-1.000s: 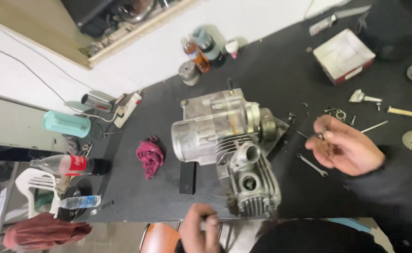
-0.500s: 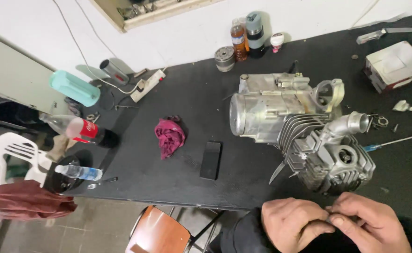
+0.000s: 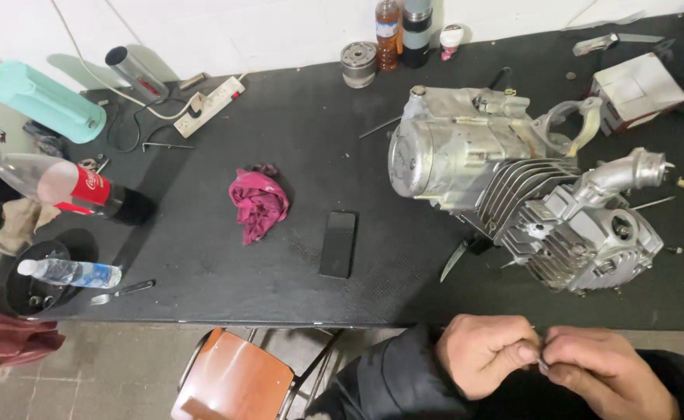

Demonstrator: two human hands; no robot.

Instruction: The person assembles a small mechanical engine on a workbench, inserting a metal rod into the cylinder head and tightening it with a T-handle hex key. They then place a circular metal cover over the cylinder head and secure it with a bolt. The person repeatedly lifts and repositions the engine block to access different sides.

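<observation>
An engine [image 3: 521, 187] is sitting on the worktop's [image 3: 279, 140] right half, a phone [image 3: 338, 243] and rag [image 3: 258, 204] lying to its left, bottles [image 3: 402, 31] standing at the far edge.

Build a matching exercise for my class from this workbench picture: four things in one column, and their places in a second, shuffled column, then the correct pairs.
Things
1. crumpled pink rag
2. black phone
3. silver engine
4. small metal part

Places
A. pinched between the left hand and right hand, below the table edge
B. right half of the black table
C. lying flat near the table's front edge, right of the rag
D. middle of the table, left of the phone

Pairs: 1-D, 2-C, 3-B, 4-A
</observation>
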